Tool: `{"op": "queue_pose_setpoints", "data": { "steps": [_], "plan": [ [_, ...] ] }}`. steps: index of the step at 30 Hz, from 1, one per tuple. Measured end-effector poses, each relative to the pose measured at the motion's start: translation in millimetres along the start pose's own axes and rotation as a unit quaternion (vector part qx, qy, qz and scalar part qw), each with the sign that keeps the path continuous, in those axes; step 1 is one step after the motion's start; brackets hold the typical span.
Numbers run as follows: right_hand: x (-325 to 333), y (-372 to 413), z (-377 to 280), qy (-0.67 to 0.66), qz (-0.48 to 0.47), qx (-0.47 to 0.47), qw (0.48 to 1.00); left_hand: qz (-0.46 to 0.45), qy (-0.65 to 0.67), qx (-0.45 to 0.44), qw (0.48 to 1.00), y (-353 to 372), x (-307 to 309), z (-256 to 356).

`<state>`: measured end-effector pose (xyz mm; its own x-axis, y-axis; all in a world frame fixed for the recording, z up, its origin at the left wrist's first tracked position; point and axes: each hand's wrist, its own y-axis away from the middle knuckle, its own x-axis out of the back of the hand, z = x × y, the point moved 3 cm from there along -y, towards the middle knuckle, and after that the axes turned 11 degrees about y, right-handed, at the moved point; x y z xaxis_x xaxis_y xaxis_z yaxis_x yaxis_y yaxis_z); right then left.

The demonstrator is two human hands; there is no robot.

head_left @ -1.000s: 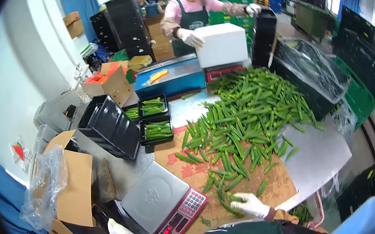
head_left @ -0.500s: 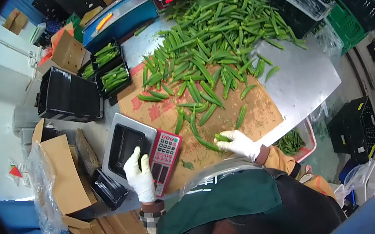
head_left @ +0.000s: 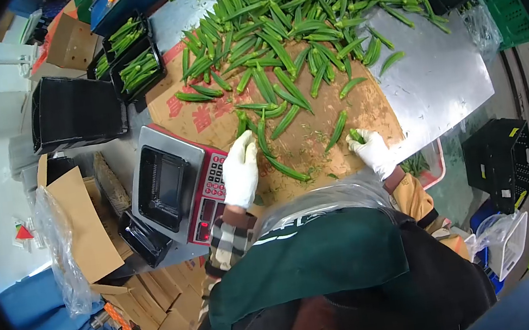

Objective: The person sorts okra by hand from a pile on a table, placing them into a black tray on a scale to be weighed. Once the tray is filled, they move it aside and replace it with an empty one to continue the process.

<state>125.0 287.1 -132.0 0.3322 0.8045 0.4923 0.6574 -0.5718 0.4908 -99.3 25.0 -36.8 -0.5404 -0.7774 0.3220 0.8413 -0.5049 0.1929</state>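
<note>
Shifting your left hand (head_left: 241, 171) off the tray (head_left: 161, 178), onto the okra (head_left: 285, 121).
The tray now sits bare on the scale (head_left: 203, 206). Your left hand lies open, fingers at loose pods on the cardboard (head_left: 315, 141). Your right hand (head_left: 373, 152) has slid right, probably curled round one pod (head_left: 355, 134).

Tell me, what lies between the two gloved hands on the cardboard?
In the head view, between left hand and right hand, which holds an okra pod, lie loose okra pods on bare cardboard.
</note>
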Motion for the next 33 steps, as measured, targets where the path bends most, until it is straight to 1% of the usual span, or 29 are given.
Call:
{"op": "queue_pose_setpoints", "data": {
  "steps": [1,3,4,5,6,7,10,11,12,13,14,15,16,17,18,19,20,22,23,24,25,26,28,29,30,31,32,33],
  "plan": [
    [1,-5,3,0.023,0.021,-0.015,0.999,0.011,-0.012,-0.009,1.000,-7,-9,-6],
    [1,-8,2,0.019,0.073,-0.030,0.997,0.033,-0.037,-0.032,0.998,-22,-25,-21],
    [2,-8,-8,0.017,0.099,-0.038,0.994,0.032,-0.107,-0.018,0.994,-30,-31,-22],
    [7,-10,-18,0.120,0.100,-0.049,0.986,0.030,-0.176,-0.005,0.984,-36,-35,-23],
    [9,-12,-29,0.126,0.101,-0.046,0.986,0.027,-0.245,0.008,0.969,-40,-39,-24],
    [9,-14,-39,0.131,0.102,-0.042,0.985,0.038,-0.299,-0.027,0.953,-43,-42,-25],
    [4,-26,-46,0.160,0.117,-0.027,0.980,0.026,-0.265,-0.010,0.964,-51,-40,-31],
    [4,-28,-45,0.161,0.118,-0.024,0.980,0.030,-0.239,0.010,0.970,-54,-37,-33],
    [3,-33,-44,0.162,0.120,-0.021,0.979,0.035,-0.183,0.001,0.982,-54,-37,-30],
    [2,-41,-36,0.083,0.092,-0.004,0.992,0.039,-0.126,-0.007,0.991,-54,-38,-23],
    [2,-44,-25,-0.112,0.048,0.007,0.993,0.043,-0.068,-0.014,0.997,-51,-39,-17],
    [24,-33,-44,-0.178,0.020,-0.032,0.983,0.018,0.055,0.003,0.998,-47,-48,-3],
    [51,-20,-65,-0.241,-0.011,-0.070,0.968,-0.016,0.071,-0.016,0.997,-43,-58,-6],
    [70,-19,-64,-0.332,-0.030,-0.053,0.941,-0.084,0.004,-0.044,0.996,-29,-67,45],
    [92,-19,-58,-0.422,-0.048,-0.037,0.905,-0.216,0.023,-0.030,0.976,-17,-79,65],
    [119,-17,-52,-0.441,-0.057,0.036,0.895,-0.340,0.063,-0.058,0.937,-6,-92,77],
    [140,-9,-53,-0.458,-0.065,0.110,0.880,-0.408,0.075,-0.071,0.907,7,-102,82],
    [170,23,-81,-0.480,-0.002,0.134,0.867,-0.425,0.079,0.023,0.901,15,-101,81],
    [184,26,-69,-0.494,-0.046,0.139,0.857,-0.369,-0.032,-0.068,0.927,13,-98,61],
    [188,34,-76,-0.507,-0.036,0.153,0.847,-0.303,-0.142,-0.159,0.929,10,-93,40],
    [185,40,-91,-0.526,-0.019,0.130,0.840,-0.299,-0.302,-0.184,0.886,7,-87,36],
    [180,43,-102,-0.545,-0.004,0.105,0.832,-0.327,-0.413,-0.166,0.834,5,-83,24],
    [166,17,-89,-0.533,-0.053,0.122,0.836,-0.322,-0.351,-0.208,0.854,13,-65,3],
    [153,4,-85,-0.501,-0.023,0.112,0.858,-0.326,-0.367,-0.218,0.844,16,-62,-8],
    [140,-15,-80,-0.488,-0.039,0.079,0.869,-0.329,-0.383,-0.229,0.832,17,-61,-14],
    [123,-22,-97,-0.466,-0.052,0.047,0.882,-0.333,-0.398,-0.241,0.820,15,-61,-17],
    [107,-29,-117,-0.415,-0.064,0.044,0.907,-0.335,-0.368,-0.206,0.842,12,-60,-16],
    [91,-41,-126,-0.396,-0.084,0.046,0.913,-0.336,-0.337,-0.169,0.863,10,-60,-14]
  ]
}}
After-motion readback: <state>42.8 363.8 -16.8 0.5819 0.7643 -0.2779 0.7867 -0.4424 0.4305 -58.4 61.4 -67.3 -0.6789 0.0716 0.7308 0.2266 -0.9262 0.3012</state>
